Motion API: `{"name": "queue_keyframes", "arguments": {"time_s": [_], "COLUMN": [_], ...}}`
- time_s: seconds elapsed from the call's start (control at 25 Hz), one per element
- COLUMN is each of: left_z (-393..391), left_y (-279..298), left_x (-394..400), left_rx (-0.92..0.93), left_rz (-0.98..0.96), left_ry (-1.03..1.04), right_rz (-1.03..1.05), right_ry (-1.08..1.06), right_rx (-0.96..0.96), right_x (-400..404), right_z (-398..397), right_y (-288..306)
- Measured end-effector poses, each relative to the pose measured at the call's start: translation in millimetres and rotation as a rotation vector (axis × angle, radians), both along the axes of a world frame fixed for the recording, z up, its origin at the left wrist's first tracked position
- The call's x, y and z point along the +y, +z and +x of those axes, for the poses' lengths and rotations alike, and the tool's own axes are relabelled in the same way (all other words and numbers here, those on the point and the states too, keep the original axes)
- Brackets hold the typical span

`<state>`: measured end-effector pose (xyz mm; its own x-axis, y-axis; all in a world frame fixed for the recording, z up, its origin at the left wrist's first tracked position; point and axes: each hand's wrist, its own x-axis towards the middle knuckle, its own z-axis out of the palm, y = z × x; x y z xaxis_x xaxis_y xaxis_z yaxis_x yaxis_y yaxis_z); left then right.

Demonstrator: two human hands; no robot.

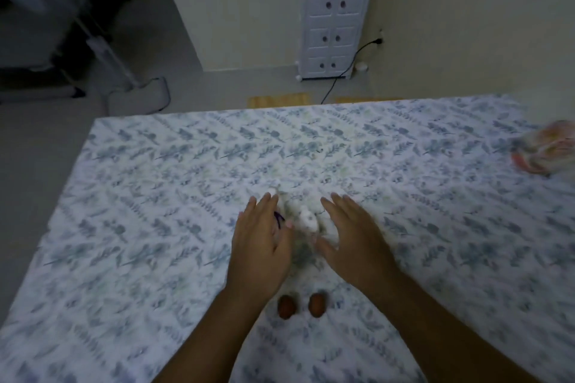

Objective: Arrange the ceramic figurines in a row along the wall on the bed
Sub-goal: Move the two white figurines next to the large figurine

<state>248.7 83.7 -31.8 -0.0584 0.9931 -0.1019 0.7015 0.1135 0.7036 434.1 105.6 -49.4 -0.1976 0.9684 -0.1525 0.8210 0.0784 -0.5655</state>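
A small cluster of white ceramic figurines (308,221) lies in the middle of the bed (140,196), blurred and partly hidden by my hands. My left hand (264,242) is flat and open on the cluster's left side, fingers together, with a dark purple mark showing by its fingers. On the right side my right hand (351,236) is open too, palm turned toward the figurines. Two small brown egg-shaped figurines (300,305) sit side by side on the sheet between my forearms, nearer to me. The wall (466,25) rises beyond the bed's far right edge.
The bed carries a white sheet with a blue leaf print. A crumpled plastic bag (544,149) lies at the right edge. Beyond the bed stand a white drawer cabinet (336,15), a black cable (342,78) and a white stand base (140,96) on the floor.
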Motion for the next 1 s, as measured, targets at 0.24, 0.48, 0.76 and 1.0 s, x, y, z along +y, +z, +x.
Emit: {"name": "queue_keyframes", "arguments": {"time_s": [0.24, 0.48, 0.76, 1.0], "left_z": [-40.0, -29.5, 70.5, 245.9], "left_y": [-38.5, -54.1, -42.5, -43.4], "left_x": [13.2, 14.6, 35.2, 71.9], "left_rx": [-0.106, -0.228, -0.269, -0.252], "left_rz": [-0.156, -0.031, -0.055, 0.011], "left_ry": [-0.021, 0.043, -0.218, -0.57], "right_rz": [-0.152, -0.069, 0.071, 0.156], "right_ry": [0.021, -0.165, -0.399, -0.654], "right_rx": [0.012, 0.112, 0.137, 0.155], "right_x": [11.0, 16.8, -9.3, -24.5], "right_z": [-47.9, -29.8, 77.0, 237.3], "right_y": [-37.5, -46.4, -25.6, -32.3]}}
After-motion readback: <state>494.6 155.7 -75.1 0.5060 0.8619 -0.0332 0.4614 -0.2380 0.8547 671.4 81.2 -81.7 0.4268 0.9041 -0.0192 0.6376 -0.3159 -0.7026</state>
